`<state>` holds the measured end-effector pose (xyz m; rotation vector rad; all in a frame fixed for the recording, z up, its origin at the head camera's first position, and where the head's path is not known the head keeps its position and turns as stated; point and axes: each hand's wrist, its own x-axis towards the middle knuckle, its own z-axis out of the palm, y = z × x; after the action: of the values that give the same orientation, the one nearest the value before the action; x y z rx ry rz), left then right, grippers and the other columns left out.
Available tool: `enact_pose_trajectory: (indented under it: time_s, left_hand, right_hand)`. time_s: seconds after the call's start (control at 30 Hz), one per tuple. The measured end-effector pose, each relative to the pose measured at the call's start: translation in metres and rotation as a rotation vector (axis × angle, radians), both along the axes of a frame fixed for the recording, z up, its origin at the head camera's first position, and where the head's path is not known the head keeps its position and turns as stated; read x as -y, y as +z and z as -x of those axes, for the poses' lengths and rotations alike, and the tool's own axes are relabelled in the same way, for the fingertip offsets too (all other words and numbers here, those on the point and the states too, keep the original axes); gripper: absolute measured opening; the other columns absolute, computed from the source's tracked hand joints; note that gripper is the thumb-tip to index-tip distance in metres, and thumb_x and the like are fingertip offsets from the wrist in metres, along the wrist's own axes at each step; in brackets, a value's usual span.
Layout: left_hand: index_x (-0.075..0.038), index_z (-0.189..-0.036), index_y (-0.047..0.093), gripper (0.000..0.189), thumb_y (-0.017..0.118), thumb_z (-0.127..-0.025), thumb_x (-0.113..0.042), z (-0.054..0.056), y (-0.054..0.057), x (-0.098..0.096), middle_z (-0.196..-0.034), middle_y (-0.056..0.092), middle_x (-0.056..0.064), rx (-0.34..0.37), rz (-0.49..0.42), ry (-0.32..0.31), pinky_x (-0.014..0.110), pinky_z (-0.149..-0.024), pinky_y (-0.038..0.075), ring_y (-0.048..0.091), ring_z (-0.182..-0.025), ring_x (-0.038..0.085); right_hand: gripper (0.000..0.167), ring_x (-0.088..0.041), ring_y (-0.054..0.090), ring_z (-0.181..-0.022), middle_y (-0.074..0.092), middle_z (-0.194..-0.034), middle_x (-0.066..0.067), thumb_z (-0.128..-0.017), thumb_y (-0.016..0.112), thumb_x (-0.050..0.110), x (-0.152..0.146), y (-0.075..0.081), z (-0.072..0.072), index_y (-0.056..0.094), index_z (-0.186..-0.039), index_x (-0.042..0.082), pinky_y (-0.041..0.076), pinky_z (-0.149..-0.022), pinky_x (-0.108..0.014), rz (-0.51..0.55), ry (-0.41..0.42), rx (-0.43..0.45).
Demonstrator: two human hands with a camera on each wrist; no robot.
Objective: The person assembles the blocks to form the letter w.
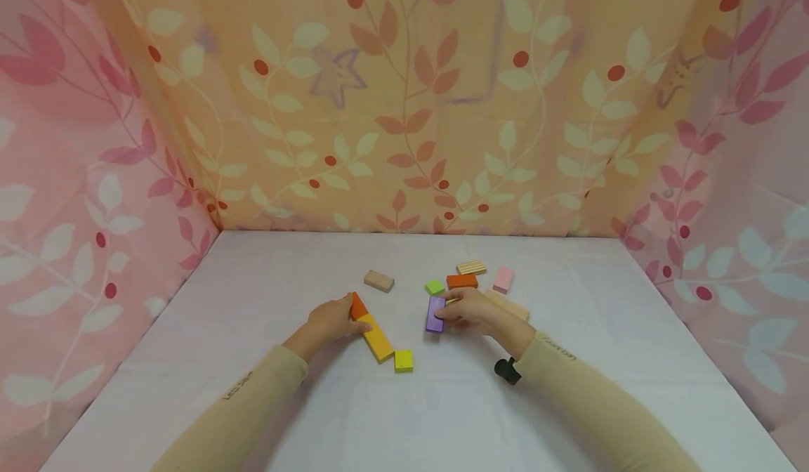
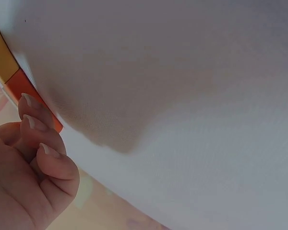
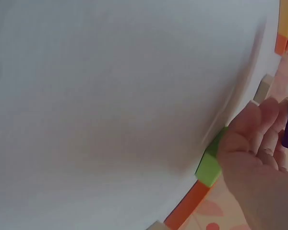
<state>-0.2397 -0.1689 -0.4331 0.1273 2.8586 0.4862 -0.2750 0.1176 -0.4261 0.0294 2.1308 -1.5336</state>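
Purple block (image 1: 434, 315) was pinched by the right hand (image 1: 470, 309), near the lime-green block (image 1: 434, 287). Left hand (image 1: 331, 320) gripped the orange block (image 1: 358, 307), which abutted the amber block (image 1: 378, 340) on the white-covered counter (image 1: 354, 416).

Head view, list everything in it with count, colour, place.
Table: one, white, beneath
Floral cloth: three sides, orange and pink
Orange block: one, orange, in left grip
Long block: one, amber, touching orange block
Square block: one, yellow, nearest
Purple block: one, purple, in right grip
Plain block: one, tan, back left
Green block: one, green, centre
Red block: one, red-orange, back centre
Ridged block: one, pale, farthest
Pink block: one, pink, back right
Plank: one, pale, right
Partial piece: one, yellowish, behind right grip
Dark item: one, black, by right sleeve
Sleeves: two, beige, foreground
Grips: two, bare, on blocks
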Motion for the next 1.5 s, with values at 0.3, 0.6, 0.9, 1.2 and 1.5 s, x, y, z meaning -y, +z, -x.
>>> enact_pose_trajectory:
  time_s: [0.3,0.6,0.9,1.2,1.5]
  left_hand:
    - [0.011,-0.141,0.039,0.084,0.073,-0.086,-0.043,0.0,-0.001,-0.001,-0.13,0.056,0.028,-0.006,0.0,-0.003,0.05,-0.096,0.044,0.055,-0.116,0.039]
    - [0.012,-0.141,0.039,0.084,0.072,-0.087,-0.043,-0.001,0.003,-0.001,-0.131,0.054,0.03,-0.004,0.02,-0.009,0.05,-0.097,0.043,0.054,-0.118,0.041]
    - [0.012,-0.141,0.038,0.083,0.072,-0.087,-0.042,-0.002,0.005,-0.002,-0.129,0.056,0.029,0.005,0.02,-0.001,0.049,-0.095,0.045,0.056,-0.115,0.04]
    - [0.012,-0.142,0.037,0.084,0.072,-0.087,-0.041,-0.003,0.006,-0.003,-0.129,0.055,0.029,0.001,0.012,-0.001,0.049,-0.094,0.045,0.056,-0.115,0.04]
    - [0.013,-0.141,0.038,0.085,0.072,-0.086,-0.042,-0.005,0.009,-0.005,-0.13,0.055,0.029,-0.002,0.024,-0.001,0.049,-0.094,0.046,0.056,-0.115,0.039]
  right_hand:
    - [0.044,-0.017,0.055,-0.07,0.064,-0.084,-0.005,-0.084,0.076,0.01,0.013,-0.006,-0.006,0.061,-0.124,-0.001,0.041,-0.06,-0.025,-0.093,0.033,-0.025]
    - [0.039,-0.016,0.051,-0.069,0.061,-0.08,-0.005,-0.083,0.078,0.015,0.025,-0.009,-0.011,0.065,-0.118,0.003,0.036,-0.058,-0.025,-0.198,0.031,-0.058]
    - [0.039,-0.018,0.051,-0.075,0.06,-0.089,-0.006,-0.083,0.079,0.019,0.032,-0.011,-0.012,0.066,-0.116,0.003,0.038,-0.062,-0.026,-0.267,0.048,-0.095]
    - [0.035,-0.026,0.055,-0.099,0.06,-0.116,-0.016,-0.081,0.081,0.018,0.039,-0.012,-0.012,0.066,-0.111,0.007,0.048,-0.085,-0.039,-0.346,0.12,-0.135]
    - [0.031,-0.027,0.052,-0.1,0.059,-0.114,-0.01,-0.08,0.082,0.017,0.041,-0.01,-0.014,0.065,-0.105,0.012,0.044,-0.089,-0.047,-0.385,0.215,-0.162]
